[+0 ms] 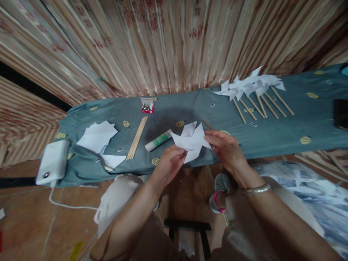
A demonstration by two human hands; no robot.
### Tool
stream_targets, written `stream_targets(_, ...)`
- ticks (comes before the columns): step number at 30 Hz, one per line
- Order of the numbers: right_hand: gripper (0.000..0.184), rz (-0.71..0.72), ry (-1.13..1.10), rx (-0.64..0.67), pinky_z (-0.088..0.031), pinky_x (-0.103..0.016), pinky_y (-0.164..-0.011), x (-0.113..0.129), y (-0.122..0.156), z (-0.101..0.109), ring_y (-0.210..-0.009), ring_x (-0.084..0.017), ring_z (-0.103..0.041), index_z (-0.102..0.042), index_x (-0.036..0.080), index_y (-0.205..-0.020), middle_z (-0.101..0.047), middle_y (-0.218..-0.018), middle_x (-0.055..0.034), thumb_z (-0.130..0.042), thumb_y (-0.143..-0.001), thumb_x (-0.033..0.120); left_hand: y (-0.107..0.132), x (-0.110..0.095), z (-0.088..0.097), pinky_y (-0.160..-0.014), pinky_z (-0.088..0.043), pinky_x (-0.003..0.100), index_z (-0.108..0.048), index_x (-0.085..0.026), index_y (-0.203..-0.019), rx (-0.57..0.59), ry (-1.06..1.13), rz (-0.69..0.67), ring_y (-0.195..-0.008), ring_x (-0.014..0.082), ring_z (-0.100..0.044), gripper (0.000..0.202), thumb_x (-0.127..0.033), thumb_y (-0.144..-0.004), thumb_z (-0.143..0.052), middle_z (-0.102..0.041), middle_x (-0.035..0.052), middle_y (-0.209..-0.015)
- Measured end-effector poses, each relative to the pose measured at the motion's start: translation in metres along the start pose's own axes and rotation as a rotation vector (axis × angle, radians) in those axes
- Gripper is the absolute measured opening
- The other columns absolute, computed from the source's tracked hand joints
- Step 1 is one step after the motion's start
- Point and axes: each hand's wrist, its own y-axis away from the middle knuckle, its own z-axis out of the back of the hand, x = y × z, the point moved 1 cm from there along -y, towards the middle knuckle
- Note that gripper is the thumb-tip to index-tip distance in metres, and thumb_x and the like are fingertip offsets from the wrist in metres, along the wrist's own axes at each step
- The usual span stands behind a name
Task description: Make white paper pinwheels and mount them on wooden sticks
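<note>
A folded white paper pinwheel (191, 143) is held up between the two hands over the near edge of the tabletop (288, 136). The left hand (170, 163) has thumb and fingers pinched together on its lower left part, and the right hand (225, 146) is closed on a blade at its right side. The step in hand looks like shaping or checking the folded blades, since no stick is attached to this piece. The next move seems to call for a light pinch that keeps the paper uncreased and the centre flat, with one hand freed if anything else must be picked up. Within reach, a green and white glue stick (159, 140) lies just left of the pinwheel, then a row of bare wooden sticks (137, 137), with an open red box (147, 106) of small shiny pieces beyond them. Farther right, several pinwheels on sticks (250, 86) lie overlapping, well apart from the hands.
</note>
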Motion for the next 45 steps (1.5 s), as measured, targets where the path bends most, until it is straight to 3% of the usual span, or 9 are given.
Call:
stream_targets(4, 0.029, 0.015, 0.056, 0.008, -0.044, -0.022, -0.052, -0.002, 0.000, -0.001, -0.053, -0.008, -0.055, -0.074, 0.020, -0.078, -0.070, -0.067, 0.0022, -0.085, -0.053, 0.028, -0.001, 0.002, 0.000, -0.089, -0.051, 0.033, -0.070, -0.014, -0.080, -0.042, 0.035, 0.022, -0.099, 0.0247, -0.066, 0.021, -0.029, -0.066, -0.074, -0.074, 0.0069, -0.083)
stream_targets(7, 0.028, 0.109, 0.184, -0.003, -0.049, -0.027, -0.062, -0.004, 0.000, -0.001, -0.061, -0.012, -0.060, -0.072, 0.022, -0.081, -0.070, -0.071, 0.0014, -0.083, -0.057, 0.031, -0.005, 0.007, 0.002, -0.089, -0.051, 0.033, -0.070, -0.013, -0.082, -0.065, -0.004, 0.012, -0.099, 0.0247, -0.066, 0.021, -0.031, -0.072, -0.072, -0.074, 0.0082, -0.084)
stream_targets(10, 0.024, 0.340, 0.428, -0.023, -0.051, -0.035, -0.080, -0.001, 0.007, 0.000, -0.090, -0.020, -0.066, -0.069, 0.024, -0.091, -0.072, -0.097, -0.0044, -0.075, -0.069, 0.033, -0.009, 0.012, 0.006, -0.087, -0.050, 0.033, -0.069, -0.014, -0.078, -0.104, -0.024, -0.023, -0.097, 0.0245, -0.067, 0.018, -0.031, -0.073, -0.071, -0.073, 0.0090, -0.081)
stream_targets(13, 0.018, 0.638, 0.690, -0.006, -0.046, -0.042, -0.097, 0.006, 0.021, -0.001, -0.121, -0.025, -0.054, -0.066, 0.024, -0.096, -0.057, -0.132, -0.0089, -0.066, -0.079, 0.031, -0.011, 0.014, 0.008, -0.083, -0.049, 0.031, -0.068, -0.014, -0.075, -0.163, -0.028, -0.065, -0.088, 0.0220, -0.067, 0.018, -0.032, -0.074, -0.071, -0.071, 0.0067, -0.075)
stream_targets(16, 0.010, 0.854, 0.878, 0.097, -0.037, -0.048, -0.107, 0.009, 0.035, -0.006, -0.130, -0.028, -0.047, -0.064, 0.024, -0.092, -0.049, -0.141, -0.0084, -0.061, -0.083, 0.026, -0.011, 0.014, 0.009, -0.076, -0.047, 0.029, -0.066, -0.015, -0.072, -0.194, -0.041, -0.103, -0.076, 0.0176, -0.064, 0.019, -0.034, -0.075, -0.070, -0.067, 0.0029, -0.068)
stream_targets(20, 0.022, 1.024, 1.003, 0.231, -0.034, -0.048, -0.111, 0.004, 0.042, -0.015, -0.138, -0.030, -0.037, -0.060, 0.025, -0.099, -0.039, -0.150, -0.0070, -0.065, -0.078, 0.026, -0.011, 0.014, 0.007, -0.071, -0.044, 0.027, -0.067, -0.015, -0.075, -0.187, -0.070, -0.113, -0.069, 0.0148, -0.059, 0.020, -0.035, -0.078, -0.068, -0.065, 0.0009, -0.068)
stream_targets(27, 0.002, 1.016, 0.979, 0.254, -0.032, -0.051, -0.113, -0.003, 0.038, -0.018, -0.141, -0.028, -0.034, -0.063, 0.026, -0.085, -0.042, -0.148, 0.0005, -0.062, -0.085, 0.026, -0.008, 0.014, 0.002, -0.069, -0.042, 0.025, -0.067, -0.015, -0.070, -0.153, -0.108, -0.128, -0.068, 0.0135, -0.055, 0.022, -0.035, -0.077, -0.069, -0.063, 0.0006, -0.067)
stream_targets(38, 0.009, 0.867, 0.914, 0.116, -0.033, -0.051, -0.112, -0.007, 0.030, -0.020, -0.137, -0.029, -0.039, -0.063, 0.025, -0.073, -0.051, -0.140, -0.0019, -0.064, -0.081, 0.028, -0.005, 0.016, 0.000, -0.074, -0.046, 0.026, -0.069, -0.015, -0.067, -0.188, -0.091, -0.085, -0.066, 0.0130, -0.057, 0.024, -0.037, -0.070, -0.076, -0.060, -0.0002, -0.061)
stream_targets(45, 0.008, 0.872, 0.909, 0.100, -0.034, -0.049, -0.111, -0.008, 0.028, -0.022, -0.136, -0.028, -0.042, -0.063, 0.024, -0.072, -0.053, -0.138, -0.0039, -0.064, -0.080, 0.026, -0.003, 0.016, 0.000, -0.075, -0.047, 0.027, -0.070, -0.013, -0.071, -0.156, -0.091, -0.105, -0.068, 0.0133, -0.059, 0.025, -0.038, -0.069, -0.077, -0.066, 0.0016, -0.068)
